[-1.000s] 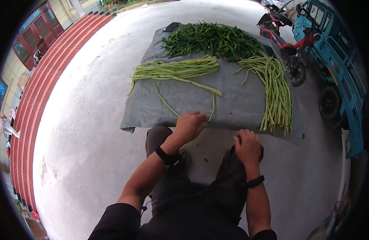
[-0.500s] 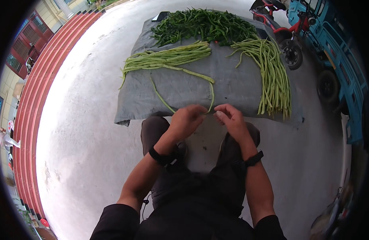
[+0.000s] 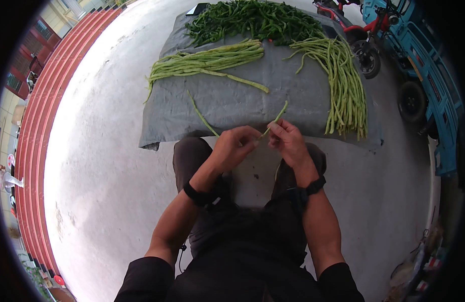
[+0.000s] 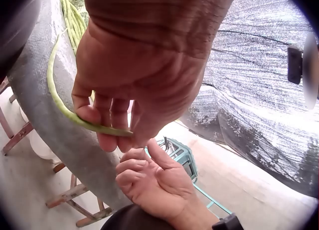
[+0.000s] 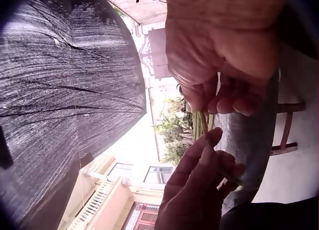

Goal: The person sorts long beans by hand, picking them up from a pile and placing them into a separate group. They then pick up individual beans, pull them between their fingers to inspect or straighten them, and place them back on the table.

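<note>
Over the near edge of the cloth-covered table (image 3: 242, 108), both hands hold one long green bean (image 3: 203, 119). My left hand (image 3: 234, 148) grips it along its middle, and the tail trails left onto the cloth. With thumb and fingertips my right hand (image 3: 290, 145) pinches the bean's other end, which points up and away past the fingers. In the left wrist view the bean (image 4: 56, 99) curves out from under the left fingers. A bundle of long beans (image 3: 207, 59) lies across the table's left, one bean jutting from it. Another bundle (image 3: 346, 90) lies lengthwise at the right.
A heap of green peppers (image 3: 252, 20) covers the far side of the table. Beyond its right side stand a red bike (image 3: 363, 38) and a blue cargo tricycle (image 3: 434, 80). Red steps (image 3: 41, 121) run along the left.
My right hand has come up from above the knee to beside the left hand and now pinches the bean's end. That end has swung from the loose bean toward the right.
</note>
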`<state>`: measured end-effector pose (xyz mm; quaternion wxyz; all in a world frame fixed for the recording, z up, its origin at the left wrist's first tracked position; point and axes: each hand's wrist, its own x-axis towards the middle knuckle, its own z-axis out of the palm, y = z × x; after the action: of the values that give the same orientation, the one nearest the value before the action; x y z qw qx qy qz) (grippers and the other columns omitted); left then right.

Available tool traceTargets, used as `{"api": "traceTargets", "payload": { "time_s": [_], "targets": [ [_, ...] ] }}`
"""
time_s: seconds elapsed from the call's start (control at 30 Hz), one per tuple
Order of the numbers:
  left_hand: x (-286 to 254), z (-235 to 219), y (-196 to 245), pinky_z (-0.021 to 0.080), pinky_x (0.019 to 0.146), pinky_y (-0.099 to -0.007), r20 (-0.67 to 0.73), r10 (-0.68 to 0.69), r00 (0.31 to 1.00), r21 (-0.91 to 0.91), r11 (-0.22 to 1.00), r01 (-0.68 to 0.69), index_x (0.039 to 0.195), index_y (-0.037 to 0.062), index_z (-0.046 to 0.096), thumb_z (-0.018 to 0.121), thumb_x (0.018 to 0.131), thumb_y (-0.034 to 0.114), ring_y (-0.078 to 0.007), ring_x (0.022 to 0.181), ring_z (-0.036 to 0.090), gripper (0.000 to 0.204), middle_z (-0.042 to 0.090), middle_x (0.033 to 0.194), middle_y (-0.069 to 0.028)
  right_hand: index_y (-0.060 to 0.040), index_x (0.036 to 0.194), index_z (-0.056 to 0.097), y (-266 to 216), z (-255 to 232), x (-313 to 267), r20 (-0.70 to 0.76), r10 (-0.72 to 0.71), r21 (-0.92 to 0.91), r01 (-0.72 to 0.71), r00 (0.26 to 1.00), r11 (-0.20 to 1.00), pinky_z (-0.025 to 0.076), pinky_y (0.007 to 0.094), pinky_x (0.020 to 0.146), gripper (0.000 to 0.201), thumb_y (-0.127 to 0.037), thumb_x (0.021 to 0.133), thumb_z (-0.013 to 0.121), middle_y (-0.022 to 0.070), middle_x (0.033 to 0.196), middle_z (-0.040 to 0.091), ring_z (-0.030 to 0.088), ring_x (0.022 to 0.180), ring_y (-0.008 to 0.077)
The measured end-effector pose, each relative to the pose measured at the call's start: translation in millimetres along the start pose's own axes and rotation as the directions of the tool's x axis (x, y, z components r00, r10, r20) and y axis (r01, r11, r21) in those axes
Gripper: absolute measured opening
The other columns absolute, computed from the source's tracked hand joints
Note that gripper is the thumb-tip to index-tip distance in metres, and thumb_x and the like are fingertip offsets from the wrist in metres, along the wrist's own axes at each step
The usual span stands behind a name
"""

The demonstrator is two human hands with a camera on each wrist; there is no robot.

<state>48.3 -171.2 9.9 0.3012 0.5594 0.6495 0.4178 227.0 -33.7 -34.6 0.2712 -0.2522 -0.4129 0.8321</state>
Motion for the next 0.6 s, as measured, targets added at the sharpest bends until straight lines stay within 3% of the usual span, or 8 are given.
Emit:
{"api": "traceTargets", "payload": {
  "time_s": [0.33, 0.6],
  "targets": [
    [-1.2, -2.0, -9.6, 0.056, 0.077, -0.0368, -0.109, 0.089, 0.99, 0.137, 0.988, -0.074, 0.111, 0.004, 0.077, 0.074, 0.096, 0.013, -0.0251, 0.089, 0.075, 0.018, 0.078, 0.099, -0.0105, -0.0091, 0.101, 0.07, 1.8, -0.9, -2.0, -0.045, -0.091, 0.011, 0.092, 0.995, 0.996, 0.052, 0.0265, 0.063, 0.015, -0.022, 0.102, 0.076, -0.0019, 0.082, 0.065, 0.06, 0.069, 0.0079],
    [-1.1, 0.7, -3.3, 0.056, 0.073, -0.0373, -0.158, 0.087, 0.984, 0.197, 0.979, -0.054, 0.109, 0.0059, 0.077, 0.073, 0.096, 0.015, -0.026, 0.086, 0.075, 0.017, 0.077, 0.096, -0.0101, -0.0078, 0.102, 0.07, 2.3, -2.7, -2.5, -0.054, -0.123, 0.032, 0.125, 0.991, 0.992, 0.051, 0.0271, 0.063, 0.016, -0.022, 0.101, 0.077, -0.0007, 0.081, 0.065, 0.061, 0.068, 0.009]
  ]
}}
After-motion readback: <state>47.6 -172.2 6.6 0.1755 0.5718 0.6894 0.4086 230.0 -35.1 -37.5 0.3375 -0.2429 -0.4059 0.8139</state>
